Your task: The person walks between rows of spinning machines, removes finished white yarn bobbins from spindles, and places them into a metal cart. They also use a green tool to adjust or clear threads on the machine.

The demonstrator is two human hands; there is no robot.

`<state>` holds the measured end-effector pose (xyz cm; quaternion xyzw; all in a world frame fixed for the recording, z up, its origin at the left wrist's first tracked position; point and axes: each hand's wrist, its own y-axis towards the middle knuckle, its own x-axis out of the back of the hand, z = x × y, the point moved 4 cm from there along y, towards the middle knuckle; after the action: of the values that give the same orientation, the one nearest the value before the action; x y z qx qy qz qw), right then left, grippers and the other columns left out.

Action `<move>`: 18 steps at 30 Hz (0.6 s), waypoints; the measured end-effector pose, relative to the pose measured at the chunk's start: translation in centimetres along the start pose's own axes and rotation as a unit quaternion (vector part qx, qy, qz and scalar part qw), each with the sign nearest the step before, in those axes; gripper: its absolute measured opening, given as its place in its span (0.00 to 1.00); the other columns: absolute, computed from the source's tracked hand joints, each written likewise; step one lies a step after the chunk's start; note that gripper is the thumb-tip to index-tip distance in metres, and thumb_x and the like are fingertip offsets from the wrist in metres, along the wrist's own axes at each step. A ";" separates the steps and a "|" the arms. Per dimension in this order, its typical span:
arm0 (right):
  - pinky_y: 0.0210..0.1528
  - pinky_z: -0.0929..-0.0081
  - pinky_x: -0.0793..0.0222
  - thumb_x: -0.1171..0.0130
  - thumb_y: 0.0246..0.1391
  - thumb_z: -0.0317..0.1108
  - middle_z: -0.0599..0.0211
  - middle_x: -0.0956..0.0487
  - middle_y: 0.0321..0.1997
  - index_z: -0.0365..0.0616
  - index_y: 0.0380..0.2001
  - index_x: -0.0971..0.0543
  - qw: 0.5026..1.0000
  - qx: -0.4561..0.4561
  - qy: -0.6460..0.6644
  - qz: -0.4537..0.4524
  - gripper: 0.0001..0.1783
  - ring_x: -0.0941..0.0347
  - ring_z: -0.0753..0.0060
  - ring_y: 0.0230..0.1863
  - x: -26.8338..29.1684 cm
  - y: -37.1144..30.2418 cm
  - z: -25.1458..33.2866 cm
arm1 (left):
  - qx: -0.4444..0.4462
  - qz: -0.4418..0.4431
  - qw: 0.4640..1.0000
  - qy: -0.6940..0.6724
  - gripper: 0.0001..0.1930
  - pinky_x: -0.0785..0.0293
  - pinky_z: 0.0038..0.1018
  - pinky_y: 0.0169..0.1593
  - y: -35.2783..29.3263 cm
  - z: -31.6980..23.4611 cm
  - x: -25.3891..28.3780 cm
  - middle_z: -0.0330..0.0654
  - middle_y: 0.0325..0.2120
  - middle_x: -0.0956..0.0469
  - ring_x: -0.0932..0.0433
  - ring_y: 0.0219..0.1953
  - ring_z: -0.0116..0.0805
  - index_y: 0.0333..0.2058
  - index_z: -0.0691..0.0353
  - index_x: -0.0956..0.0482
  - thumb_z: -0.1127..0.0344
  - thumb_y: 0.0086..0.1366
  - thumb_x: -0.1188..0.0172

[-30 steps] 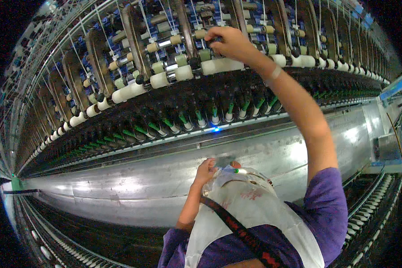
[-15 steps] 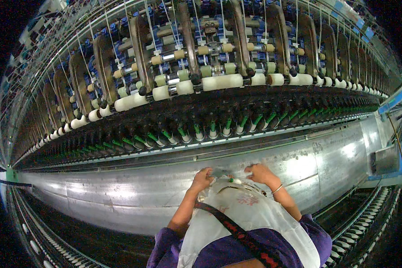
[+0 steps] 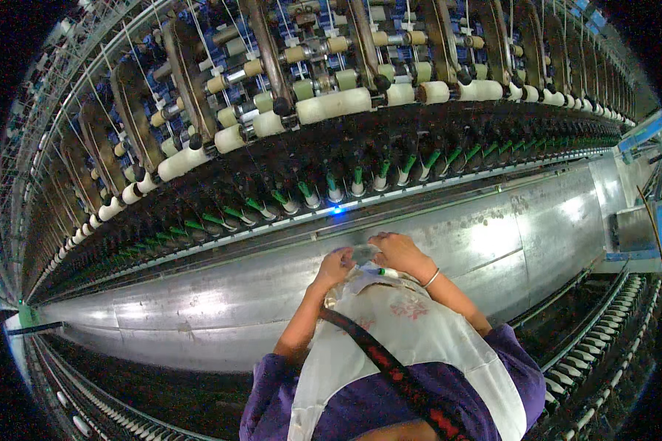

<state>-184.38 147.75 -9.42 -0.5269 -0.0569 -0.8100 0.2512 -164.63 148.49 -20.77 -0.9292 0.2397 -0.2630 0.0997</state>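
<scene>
My left hand (image 3: 335,267) is closed, its fingers pinched at the edge of a small dark grey item (image 3: 362,254) in front of my waist. Its kind is too blurred to make out. From the other side my right hand (image 3: 401,253), wearing a bracelet (image 3: 432,277), curls its fingertips at the same item; what they grip is hidden. Just below my hands, a green-tipped bobbin (image 3: 382,272) lies at the upper edge of my white apron (image 3: 412,334). Beyond my hands stands a row of green-tipped spindles (image 3: 358,178) on the spinning frame, with a blue light (image 3: 337,210) on its rail.
White rollers (image 3: 335,106) and dark arms (image 3: 270,62) run along the spinning frame above the spindles. Sheet-metal panels (image 3: 213,316) stretch across behind my hands. A second row of bobbins (image 3: 577,360) lies at the right behind me. A dark strap (image 3: 382,360) crosses my apron.
My right hand has moved left, close to my left hand and the grey item. The view has shifted, so the spindles sit higher. A blue light now shows on the rail.
</scene>
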 end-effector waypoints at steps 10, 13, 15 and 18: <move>0.44 0.54 0.25 0.41 0.49 0.36 0.53 0.19 0.40 0.46 0.46 0.22 0.997 -0.002 0.034 0.071 0.18 0.22 0.46 0.41 -2.1 -2.8 -1.4 | -0.019 -0.325 0.944 -0.052 0.31 0.35 0.37 0.59 10.6 -5.9 4.2 0.63 0.61 0.37 0.32 0.60 0.54 0.66 0.72 0.47 0.67 0.68 0.47; 0.44 0.57 0.26 0.40 0.55 0.45 0.53 0.18 0.42 0.44 0.48 0.21 0.998 -0.032 0.012 0.056 0.21 0.22 0.47 0.43 -2.1 -2.8 -2.2 | -0.077 -0.411 0.908 -0.009 0.29 0.34 0.37 0.56 13.2 -6.2 5.0 0.62 0.55 0.32 0.30 0.54 0.54 0.64 0.72 0.47 0.73 0.67 0.49; 0.44 0.57 0.26 0.42 0.57 0.50 0.52 0.18 0.42 0.43 0.47 0.21 0.997 -0.028 0.052 0.043 0.24 0.22 0.46 0.43 -2.3 -2.7 -2.3 | -0.009 -0.380 0.924 -0.047 0.28 0.32 0.38 0.52 14.7 -5.2 5.2 0.60 0.50 0.29 0.28 0.49 0.53 0.63 0.71 0.45 0.75 0.66 0.49; 0.43 0.56 0.26 0.46 0.60 0.55 0.51 0.19 0.41 0.44 0.44 0.20 0.995 -0.037 0.078 0.041 0.24 0.23 0.44 0.42 -2.9 -2.5 -2.5 | -0.016 -0.386 0.922 -0.008 0.25 0.30 0.36 0.40 15.2 -6.0 6.6 0.52 0.41 0.25 0.26 0.34 0.42 0.60 0.68 0.44 0.77 0.66 0.50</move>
<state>-186.64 150.05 -12.62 -0.4727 0.0145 -0.8394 0.2680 -168.83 131.71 -17.54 -0.9531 -0.1346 -0.2702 -0.0227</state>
